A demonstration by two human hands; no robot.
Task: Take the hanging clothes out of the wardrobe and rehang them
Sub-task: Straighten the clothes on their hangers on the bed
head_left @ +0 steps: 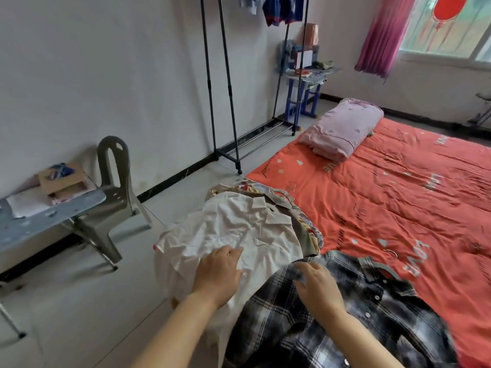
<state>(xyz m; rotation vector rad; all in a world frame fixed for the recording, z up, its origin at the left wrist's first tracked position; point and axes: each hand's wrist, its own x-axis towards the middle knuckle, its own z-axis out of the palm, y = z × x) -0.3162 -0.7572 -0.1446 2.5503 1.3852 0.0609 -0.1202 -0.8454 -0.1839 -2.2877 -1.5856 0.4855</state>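
Resting open, the left hand [220, 272] touches the white shirt [239, 227], the right hand [316, 285] the plaid shirt [377, 317]; both lie on the bed [398, 203], seemingly awaiting the rack [229, 107].

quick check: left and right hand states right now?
Left hand: open, resting on the white shirt.
Right hand: open, fingers spread on the plaid shirt.

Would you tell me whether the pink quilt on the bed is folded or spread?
Folded: the pink quilt sits as a compact, layered bundle on the orange bedspread.
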